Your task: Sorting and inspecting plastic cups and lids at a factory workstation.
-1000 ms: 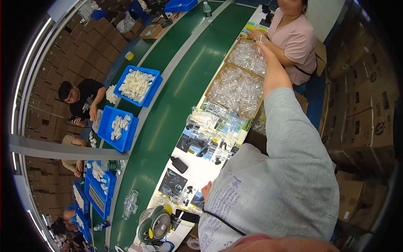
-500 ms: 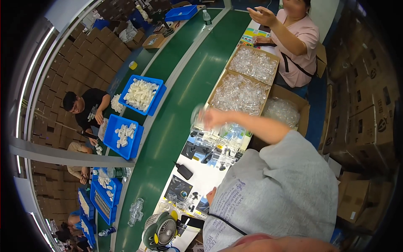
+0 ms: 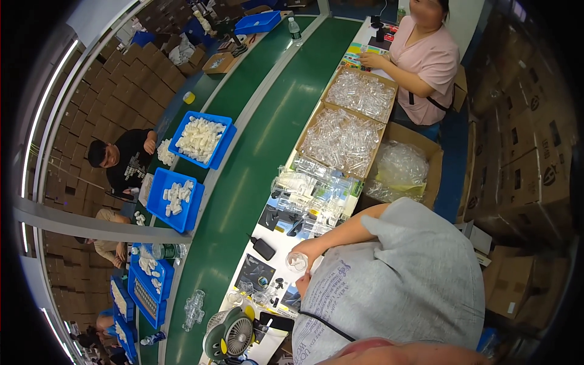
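The right hand [image 3: 309, 248] grasps a clear cup [image 3: 297, 262], its fingers curled around the side, above and to the right of the fan [image 3: 237, 337]. The left hand [image 3: 302, 284], partly covered by the grey shirt [image 3: 395, 274], is just below the cup; I cannot tell whether it touches it. The cup's round rim faces the head camera, so its long axis runs roughly along the line of sight and its length is hard to judge. It looks like smooth, see-through plastic with bright curved glints.

The fan is green and round, with a ribbed pale grille. Right of it lies a flat black phone [image 3: 277, 320]. Directly above it are a dark glossy printed sheet [image 3: 257, 272] and, beyond that, a rounded black case [image 3: 263, 249]. Farther above and right of the fan, clear cylinders [image 3: 316, 198] crowd together; past them, 2 cardboard trays [image 3: 331, 165] brim with small transparent pieces [image 3: 344, 137]. An open carton [image 3: 435, 173] beside the trays contains crinkled clear plastic [image 3: 401, 163].

Left of the fan, the smooth green belt [image 3: 243, 182] curves upward, carrying a knobbly clear cluster [image 3: 194, 310]. Well above and left, 2 blue trays [image 3: 194, 207] hold white, lumpy pieces [image 3: 199, 139].
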Available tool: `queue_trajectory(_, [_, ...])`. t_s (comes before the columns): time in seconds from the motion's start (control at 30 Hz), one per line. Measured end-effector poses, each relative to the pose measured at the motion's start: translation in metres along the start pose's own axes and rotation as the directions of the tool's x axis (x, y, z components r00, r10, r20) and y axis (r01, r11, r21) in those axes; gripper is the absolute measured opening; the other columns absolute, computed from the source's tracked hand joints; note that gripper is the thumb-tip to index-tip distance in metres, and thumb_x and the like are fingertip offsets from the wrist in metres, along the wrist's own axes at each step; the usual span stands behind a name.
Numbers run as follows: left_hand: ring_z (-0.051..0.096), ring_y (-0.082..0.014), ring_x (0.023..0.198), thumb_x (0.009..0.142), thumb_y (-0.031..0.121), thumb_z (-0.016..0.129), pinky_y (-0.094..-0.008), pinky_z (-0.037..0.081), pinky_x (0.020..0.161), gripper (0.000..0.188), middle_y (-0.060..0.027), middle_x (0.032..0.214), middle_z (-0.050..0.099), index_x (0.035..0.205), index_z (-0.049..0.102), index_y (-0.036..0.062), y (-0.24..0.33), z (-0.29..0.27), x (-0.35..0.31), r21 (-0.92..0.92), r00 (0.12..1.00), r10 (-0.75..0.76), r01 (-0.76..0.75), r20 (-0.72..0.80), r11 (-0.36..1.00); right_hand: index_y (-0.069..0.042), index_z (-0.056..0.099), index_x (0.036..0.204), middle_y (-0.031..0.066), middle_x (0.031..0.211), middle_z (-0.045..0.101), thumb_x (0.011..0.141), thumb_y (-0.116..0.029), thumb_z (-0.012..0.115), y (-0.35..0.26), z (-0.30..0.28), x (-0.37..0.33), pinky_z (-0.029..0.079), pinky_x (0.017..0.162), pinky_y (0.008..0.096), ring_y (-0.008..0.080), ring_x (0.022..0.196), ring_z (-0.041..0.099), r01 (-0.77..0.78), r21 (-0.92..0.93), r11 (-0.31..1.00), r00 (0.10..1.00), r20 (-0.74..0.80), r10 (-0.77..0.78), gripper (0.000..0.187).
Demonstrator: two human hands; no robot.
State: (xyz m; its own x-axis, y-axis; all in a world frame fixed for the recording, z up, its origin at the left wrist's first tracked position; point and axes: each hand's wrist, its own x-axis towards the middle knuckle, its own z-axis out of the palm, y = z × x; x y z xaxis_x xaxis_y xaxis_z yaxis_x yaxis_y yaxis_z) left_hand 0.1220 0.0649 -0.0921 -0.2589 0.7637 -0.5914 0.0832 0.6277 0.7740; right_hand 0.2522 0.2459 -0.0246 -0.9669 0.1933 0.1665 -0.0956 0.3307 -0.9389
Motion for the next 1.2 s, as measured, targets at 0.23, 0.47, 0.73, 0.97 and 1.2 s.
queue_trajectory(0.23, [0.042,-0.0115,0.042,0.084,0.027,0.054,-0.0291,0.034,0.045,0.043,-0.0065,0.047,0.053,0.056,0.057,-0.006,-0.009,0.008,0.005,0.0,0.997,-0.055,0.055,-0.056,0.998,-0.011,0.053,0.106,0.0119,0.096,0.058,0.051,-0.022,0.076,0.003,-0.001,-0.021,0.044,0.075,0.0363,0.0291,0.09,0.056,-0.213,-0.072,0.974,0.977,-0.029,0.212,0.061])
queue_trajectory(0.47, [0.044,-0.0115,0.042,0.084,0.028,0.053,-0.0272,0.035,0.045,0.043,-0.0057,0.049,0.054,0.058,0.059,-0.0049,-0.011,0.003,0.004,-0.088,0.99,-0.14,0.137,-0.034,0.987,-0.014,0.055,0.102,0.0105,0.093,0.06,0.053,-0.019,0.073,0.003,0.0,-0.023,0.045,0.072,0.0367,0.0292,0.089,0.057,-0.22,-0.111,0.969,0.97,-0.128,0.205,0.052])
queue_trajectory(0.73, [0.045,-0.0105,0.042,0.085,0.027,0.053,-0.0259,0.034,0.043,0.041,-0.0049,0.05,0.055,0.06,0.06,-0.0047,-0.006,0.0,-0.002,-0.073,0.991,-0.126,0.122,-0.043,0.99,-0.016,0.052,0.108,0.0114,0.099,0.059,0.058,-0.023,0.072,0.0,0.006,-0.022,0.046,0.073,0.0382,0.0293,0.089,0.058,-0.222,-0.182,0.958,0.971,-0.126,0.201,0.054])
queue_trajectory(0.97, [0.045,-0.0104,0.042,0.085,0.026,0.053,-0.0255,0.034,0.042,0.04,-0.0057,0.051,0.055,0.061,0.06,-0.0053,0.031,0.008,-0.017,0.04,0.994,-0.091,0.093,-0.069,0.995,-0.012,0.048,0.111,0.0117,0.101,0.057,0.066,-0.024,0.067,0.021,0.004,-0.029,0.046,0.074,0.0388,0.0299,0.092,0.056,-0.226,-0.317,0.921,0.974,-0.059,0.218,0.05])
queue_trajectory(1.2, [0.044,-0.0104,0.041,0.084,0.026,0.054,-0.0254,0.034,0.041,0.04,-0.0057,0.05,0.055,0.061,0.061,-0.0052,0.027,0.01,-0.016,-0.071,0.981,-0.153,0.146,-0.118,0.987,-0.012,0.048,0.114,0.0145,0.098,0.058,0.062,-0.015,0.065,0.031,0.012,-0.03,0.045,0.074,0.0402,0.0328,0.091,0.055,-0.214,-0.266,0.94,0.974,-0.125,0.187,0.055])
